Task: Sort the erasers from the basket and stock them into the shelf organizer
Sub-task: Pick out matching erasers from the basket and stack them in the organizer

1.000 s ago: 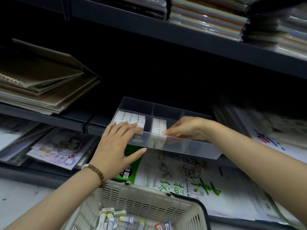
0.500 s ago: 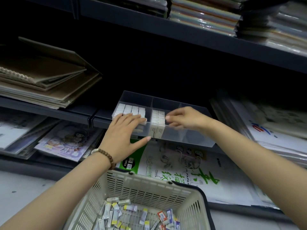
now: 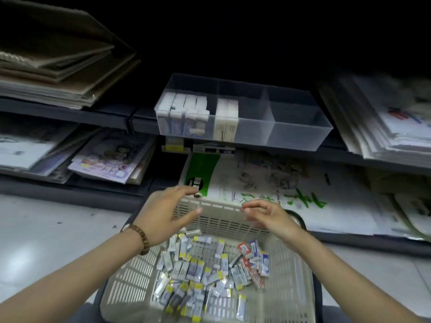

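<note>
- Our left hand [image 3: 168,213] and right hand [image 3: 268,215] are back from the organizer [image 3: 298,134], over the basket [image 3: 221,203]; fingers [image 3: 179,191] loosely spread, holding nothing.
- Erasers [image 3: 198,271] heap inside it, labels too blurred to read.

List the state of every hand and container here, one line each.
left hand: open, empty, above the basket's far rim.
right hand: fingers loosely curled, apparently empty, above the basket.
basket: holds a loose heap of erasers.
shelf organizer: left compartment packed in four rows, middle holds two rows, right one empty.
</note>
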Demonstrator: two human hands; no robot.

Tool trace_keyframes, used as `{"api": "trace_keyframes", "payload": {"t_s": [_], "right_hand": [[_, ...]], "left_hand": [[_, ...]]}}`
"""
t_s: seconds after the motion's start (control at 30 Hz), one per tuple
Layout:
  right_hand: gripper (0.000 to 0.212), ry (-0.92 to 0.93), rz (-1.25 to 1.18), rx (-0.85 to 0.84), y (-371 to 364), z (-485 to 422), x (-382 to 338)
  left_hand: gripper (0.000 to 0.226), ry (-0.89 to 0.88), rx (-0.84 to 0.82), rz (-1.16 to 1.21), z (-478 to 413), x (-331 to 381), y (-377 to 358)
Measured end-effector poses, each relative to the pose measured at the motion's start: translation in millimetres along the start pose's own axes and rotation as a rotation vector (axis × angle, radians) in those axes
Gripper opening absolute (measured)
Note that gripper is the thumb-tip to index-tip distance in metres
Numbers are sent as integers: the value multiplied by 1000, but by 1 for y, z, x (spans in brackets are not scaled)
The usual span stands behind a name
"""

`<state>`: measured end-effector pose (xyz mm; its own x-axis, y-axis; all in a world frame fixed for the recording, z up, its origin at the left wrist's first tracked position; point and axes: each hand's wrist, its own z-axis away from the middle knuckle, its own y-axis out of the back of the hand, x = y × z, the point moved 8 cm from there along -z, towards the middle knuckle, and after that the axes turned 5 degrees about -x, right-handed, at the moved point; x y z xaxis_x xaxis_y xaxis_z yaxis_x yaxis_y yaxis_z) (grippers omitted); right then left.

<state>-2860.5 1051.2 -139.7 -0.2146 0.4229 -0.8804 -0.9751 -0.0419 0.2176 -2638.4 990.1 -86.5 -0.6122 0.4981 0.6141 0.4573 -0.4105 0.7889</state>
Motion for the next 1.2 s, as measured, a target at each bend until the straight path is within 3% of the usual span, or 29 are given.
{"api": "trace_keyframes", "payload": {"t_s": [0.13, 0.3, 0.4, 0.53, 0.67, 0.73, 0.93, 1.1, 1.2], "right_hand": [[24, -234, -6, -64, -31, -18, 101], [22, -418, -34, -178, -61, -24, 191], [25, -450, 72, -304, -81, -28, 225], [30, -419, 93, -308, -99, -42, 245], [21, -393, 75, -292, -105, -55, 249], [20, -380, 55, -264, -104, -57, 250], [28, -378, 26, -227, -107, -52, 249], [13, -247, 98, -47, -104, -49, 231], [12, -251, 116, -195, -128, -41, 229]], "left_hand": [[57, 257, -274, 58, 18, -69, -90], [49, 607, -379, 322, 41, -135, -171], [43, 722, -474, 346, 52, -161, -207], [47, 836, -497, 286, 70, -192, -229], [29, 870, -504, 225, 72, -205, -238], [42, 881, -487, 207, 69, -206, -241], [42, 1008, -302, 309, 56, -205, -251], [49, 932, -385, 222, 52, -202, -262], [45, 877, -405, 205, 43, -199, -265]]}}
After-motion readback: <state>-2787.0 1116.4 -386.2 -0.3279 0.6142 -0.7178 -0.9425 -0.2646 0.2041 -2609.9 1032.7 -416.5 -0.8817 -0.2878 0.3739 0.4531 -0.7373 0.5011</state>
